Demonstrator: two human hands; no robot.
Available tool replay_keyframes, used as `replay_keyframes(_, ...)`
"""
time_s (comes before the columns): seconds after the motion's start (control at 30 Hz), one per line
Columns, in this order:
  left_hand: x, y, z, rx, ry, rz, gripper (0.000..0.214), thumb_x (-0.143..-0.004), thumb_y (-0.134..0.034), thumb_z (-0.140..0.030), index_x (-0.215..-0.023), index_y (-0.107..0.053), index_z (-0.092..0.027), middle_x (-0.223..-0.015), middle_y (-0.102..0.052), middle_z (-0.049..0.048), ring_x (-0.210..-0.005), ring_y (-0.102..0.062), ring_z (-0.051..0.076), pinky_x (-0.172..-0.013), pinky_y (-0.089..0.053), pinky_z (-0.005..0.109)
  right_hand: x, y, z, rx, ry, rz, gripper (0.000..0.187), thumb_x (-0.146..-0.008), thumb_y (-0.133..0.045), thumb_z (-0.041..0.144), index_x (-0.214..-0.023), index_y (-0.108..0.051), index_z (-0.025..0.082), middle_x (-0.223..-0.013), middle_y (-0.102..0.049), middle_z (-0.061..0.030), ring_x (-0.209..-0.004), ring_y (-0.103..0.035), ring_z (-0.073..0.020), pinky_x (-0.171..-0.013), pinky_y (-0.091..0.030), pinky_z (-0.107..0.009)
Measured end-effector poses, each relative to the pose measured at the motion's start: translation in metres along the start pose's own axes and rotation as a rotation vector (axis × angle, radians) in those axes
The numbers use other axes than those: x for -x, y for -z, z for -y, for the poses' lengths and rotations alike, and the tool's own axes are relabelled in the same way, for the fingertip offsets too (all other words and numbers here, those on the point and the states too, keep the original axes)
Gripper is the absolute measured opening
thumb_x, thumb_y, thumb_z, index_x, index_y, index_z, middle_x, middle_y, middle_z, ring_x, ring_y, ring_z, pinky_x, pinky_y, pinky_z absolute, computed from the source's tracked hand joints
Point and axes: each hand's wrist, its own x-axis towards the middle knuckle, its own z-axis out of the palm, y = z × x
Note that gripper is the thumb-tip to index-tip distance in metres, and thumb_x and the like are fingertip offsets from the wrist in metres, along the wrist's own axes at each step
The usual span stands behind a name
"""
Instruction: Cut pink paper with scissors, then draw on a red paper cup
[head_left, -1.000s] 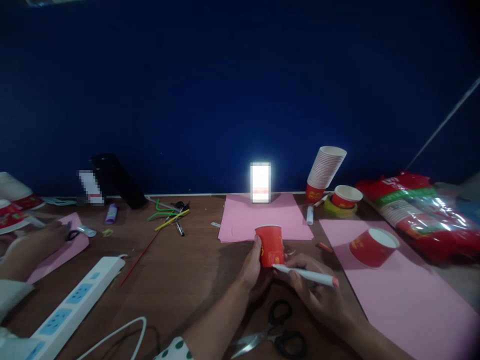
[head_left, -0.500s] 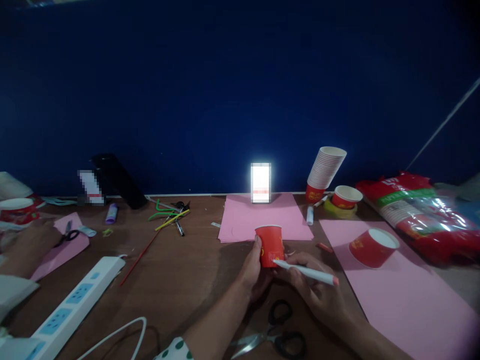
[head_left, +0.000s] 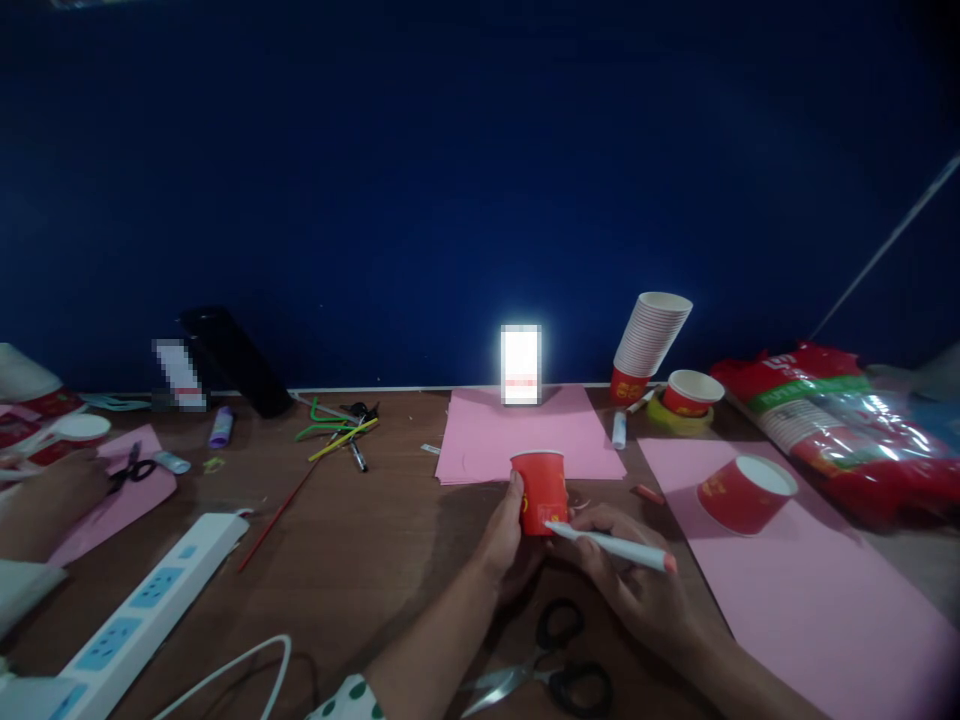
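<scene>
A red paper cup (head_left: 541, 485) with yellow print is held upright, with my left hand (head_left: 507, 545) wrapped round its left side and base. My right hand (head_left: 626, 575) grips a white marker (head_left: 615, 546) with a pinkish-red end. The marker's other end meets the lower front of the cup, beside a small marked square. Whether the tip presses on the surface is too small to tell. Below my hands lies a pair of black-handled scissors (head_left: 559, 660), its blades partly behind my left forearm.
Pink paper sheets (head_left: 465, 440) lie behind the cup; another pink sheet (head_left: 810, 610) at right bears a red cup (head_left: 742, 495). Stacked cups (head_left: 651, 335) lean near the wall beside a plastic bag (head_left: 817, 430). A power strip (head_left: 154, 600) and a co-worker's hand (head_left: 56, 500) are at left.
My hands, the cup and the marker stay almost where they were. At far left, the co-worker's hand has shifted down and left, and a white-topped cup there shows more clearly.
</scene>
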Motion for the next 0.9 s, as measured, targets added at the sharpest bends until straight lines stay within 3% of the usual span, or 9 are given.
replay_keyframes(0.63, -0.0018, 0.0020, 0.0011, -0.020, -0.025, -0.007, 0.068, -0.078, -0.047, -0.069, -0.098, -0.064, -0.006, -0.083, -0.066, 0.0130, -0.074, -0.062, 0.022, -0.063, -0.045, 0.030, 0.0022, -0.0042, -0.0034, -0.028, -0.008, -0.032, 0.013, -0.090, -0.049, 0.025, -0.089, -0.061, 0.020, -0.081, -0.069, -0.0050, -0.078, -0.067, -0.0195, -0.067, -0.056, -0.028)
replay_keyframes(0.9, 0.0014, -0.0018, -0.0017, -0.050, -0.010, -0.040, 0.069, -0.077, -0.045, -0.070, -0.096, -0.064, -0.006, -0.082, -0.066, 0.0131, -0.068, -0.062, 0.019, -0.059, -0.043, 0.028, 0.0017, -0.0025, 0.0012, -0.028, 0.006, -0.028, 0.012, -0.088, -0.049, 0.023, -0.087, -0.062, 0.021, -0.079, -0.069, -0.0046, -0.072, -0.067, -0.0186, -0.063, -0.056, -0.028)
